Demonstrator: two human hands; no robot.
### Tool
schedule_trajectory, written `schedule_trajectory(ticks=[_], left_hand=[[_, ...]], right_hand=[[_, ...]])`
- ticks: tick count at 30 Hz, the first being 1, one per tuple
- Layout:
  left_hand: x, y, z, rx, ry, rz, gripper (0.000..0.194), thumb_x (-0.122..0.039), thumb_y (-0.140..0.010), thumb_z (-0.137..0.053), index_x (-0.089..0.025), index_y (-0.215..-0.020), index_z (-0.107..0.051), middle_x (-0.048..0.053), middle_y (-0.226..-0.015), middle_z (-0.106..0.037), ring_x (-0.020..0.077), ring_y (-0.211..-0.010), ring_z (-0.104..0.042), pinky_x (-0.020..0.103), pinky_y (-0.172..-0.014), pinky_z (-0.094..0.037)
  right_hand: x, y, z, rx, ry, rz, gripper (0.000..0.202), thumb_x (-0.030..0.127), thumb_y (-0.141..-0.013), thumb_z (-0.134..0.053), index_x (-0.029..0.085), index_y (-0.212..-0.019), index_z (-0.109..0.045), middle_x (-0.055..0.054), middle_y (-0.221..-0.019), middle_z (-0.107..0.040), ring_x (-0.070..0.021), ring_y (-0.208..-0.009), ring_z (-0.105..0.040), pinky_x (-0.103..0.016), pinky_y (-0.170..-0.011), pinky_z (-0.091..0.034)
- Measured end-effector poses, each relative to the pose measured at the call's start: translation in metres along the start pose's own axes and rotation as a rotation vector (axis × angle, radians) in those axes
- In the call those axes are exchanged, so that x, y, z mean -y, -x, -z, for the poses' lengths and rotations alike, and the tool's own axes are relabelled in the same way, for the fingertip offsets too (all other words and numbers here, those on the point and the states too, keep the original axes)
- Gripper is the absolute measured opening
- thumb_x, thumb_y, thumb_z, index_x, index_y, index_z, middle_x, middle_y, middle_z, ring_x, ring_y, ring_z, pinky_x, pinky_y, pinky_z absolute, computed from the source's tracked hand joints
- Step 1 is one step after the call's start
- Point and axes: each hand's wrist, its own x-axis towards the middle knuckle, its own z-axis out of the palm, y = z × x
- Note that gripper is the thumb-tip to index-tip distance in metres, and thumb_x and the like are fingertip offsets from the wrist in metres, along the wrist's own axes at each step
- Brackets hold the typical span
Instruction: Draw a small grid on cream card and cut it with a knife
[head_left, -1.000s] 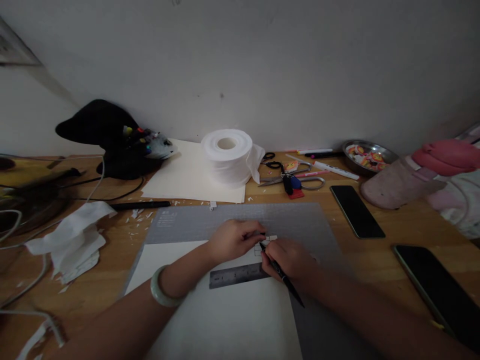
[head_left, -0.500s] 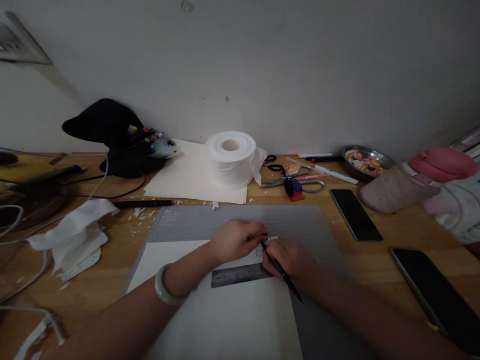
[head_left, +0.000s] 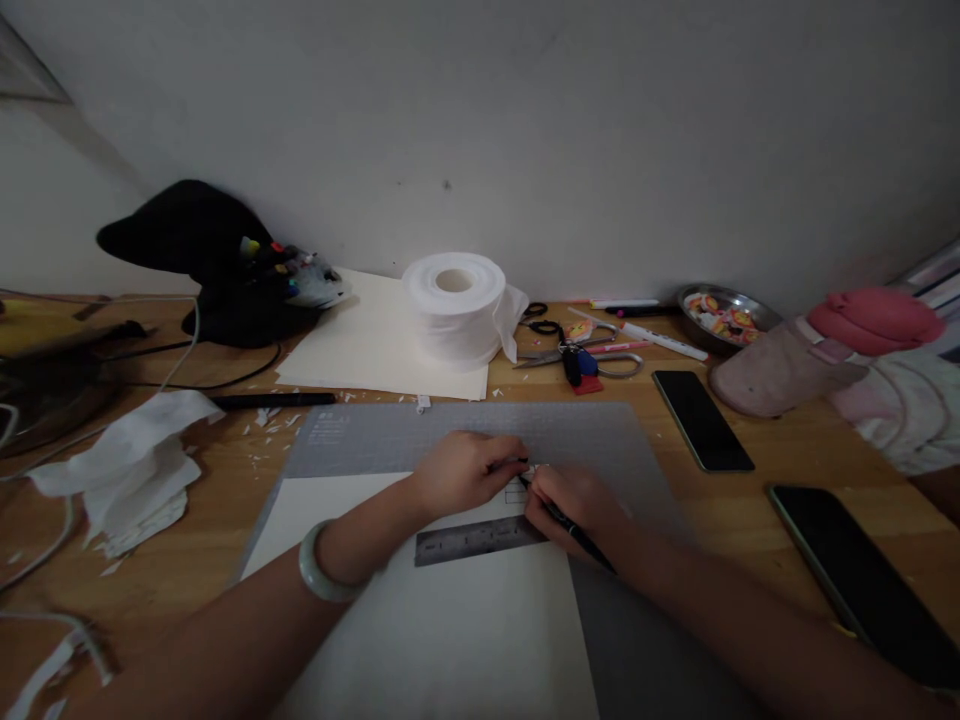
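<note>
On the plain white sheet of paper (head_left: 450, 630), small dark-outlined boxes (head_left: 515, 495) are already drawn just beside the fingertips, close to the sheet's far right corner. The work there looks partway along, with both hands gathered over that corner; they hide part of the marks, so how much is left cannot be told.

The right hand (head_left: 574, 500) is curled tightly round a slim black pen-like tool (head_left: 577, 537), its point beside the left fingertips. The left hand (head_left: 461, 475) is bent, thumb and forefinger nearly together; a small dark thing shows at their tips, but whether it is pinched is unclear. A flat grey metal ruler (head_left: 465, 542) lies on the sheet, on the near side of the hands, its right end hidden by the right hand. The sheet rests on a translucent grey mat (head_left: 375, 435) on the wooden worktop (head_left: 727, 510).

Compared with half a second ago, the black tool leans flatter, its rear end swung outward to the right; the ruler appears unmoved on the sheet.
</note>
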Motion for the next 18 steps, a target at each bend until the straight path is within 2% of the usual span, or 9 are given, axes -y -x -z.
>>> schedule_trajectory(ticks=[8,13,18], left_hand=[[0.0,0.0,0.0,0.004,0.015,-0.004,0.015,-0.026,-0.085,-0.051,-0.019,-0.091,-0.062,0.001,-0.071,-0.067,0.0127,-0.062,-0.06,0.02,-0.054,-0.039],[0.0,0.0,0.0,-0.005,0.03,-0.009,0.014,-0.025,-0.085,-0.051,-0.018,-0.09,-0.062,0.001,-0.072,-0.067,0.012,-0.061,-0.06,0.02,-0.055,-0.04],[0.0,0.0,0.0,-0.002,0.046,-0.001,0.015,-0.026,-0.085,-0.051,-0.018,-0.091,-0.062,0.002,-0.074,-0.068,0.0122,-0.062,-0.061,0.02,-0.056,-0.041]], right_hand=[[0.014,-0.006,0.018,-0.025,-0.042,-0.064,0.014,0.013,-0.079,-0.043,0.019,-0.067,-0.04,0.004,-0.058,-0.048,-0.0073,-0.051,-0.04,-0.021,-0.05,-0.028],[0.016,-0.008,0.019,-0.049,-0.06,-0.095,0.014,0.014,-0.079,-0.042,0.02,-0.066,-0.038,0.004,-0.059,-0.047,-0.0078,-0.05,-0.039,-0.021,-0.05,-0.028],[0.015,-0.006,0.023,0.002,-0.143,-0.134,0.013,0.015,-0.079,-0.042,0.02,-0.067,-0.037,0.004,-0.059,-0.047,-0.0078,-0.051,-0.039,-0.021,-0.05,-0.028]])
